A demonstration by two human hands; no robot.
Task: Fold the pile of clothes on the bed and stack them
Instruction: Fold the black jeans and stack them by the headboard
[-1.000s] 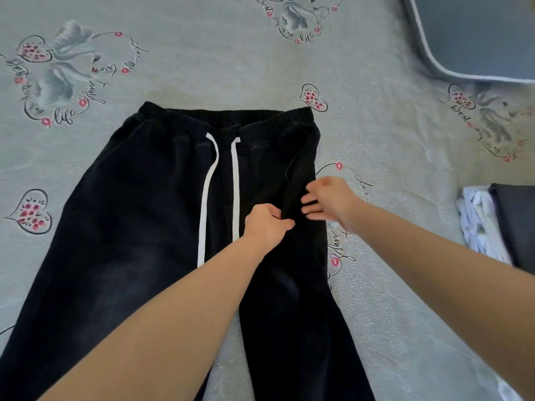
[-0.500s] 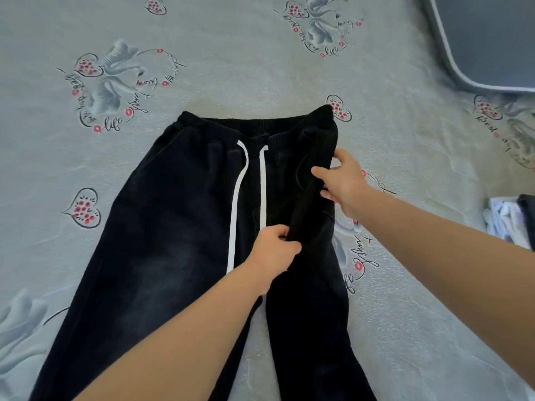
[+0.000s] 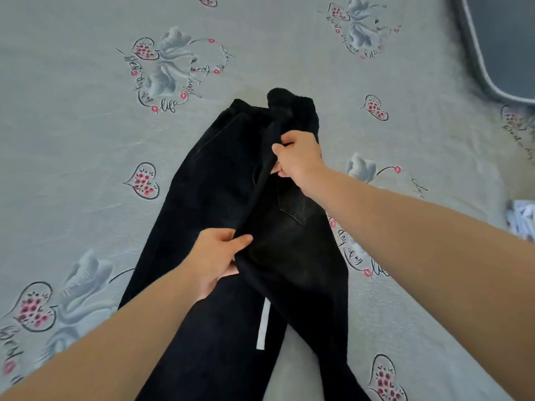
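On the bed (image 3: 86,169), spread over a grey sheet printed with hearts and flowers, I have a pair of black trousers (image 3: 208,186) lying lengthwise, waistband at the far end and legs running toward me. I judge the lengthwise fold to be about half done: the right leg and hip are lifted and turned over toward the left side, showing a back pocket (image 3: 295,206), but the two halves are not yet laid flat on each other. My left hand (image 3: 214,261) pinches the raised fold edge near the crotch, its grip clamped on the cloth; my right hand (image 3: 298,160) holds the same edge higher up, just below the waistband, fingers curled around it. Folding the length into thirds or halves and stacking are, as I read it, not yet done. A small part of some white cloth (image 3: 522,218) shows at the right edge, possibly the stack, though I cannot tell.

These trousers look like thick, soft cotton, faded to charcoal in places, with a gathered elastic waistband (image 3: 292,105) and a flat white drawstring (image 3: 263,325) peeking out below. It drapes heavily and should hold a crease loosely. A dark cushion with pale piping (image 3: 498,47) sits at the far right corner.
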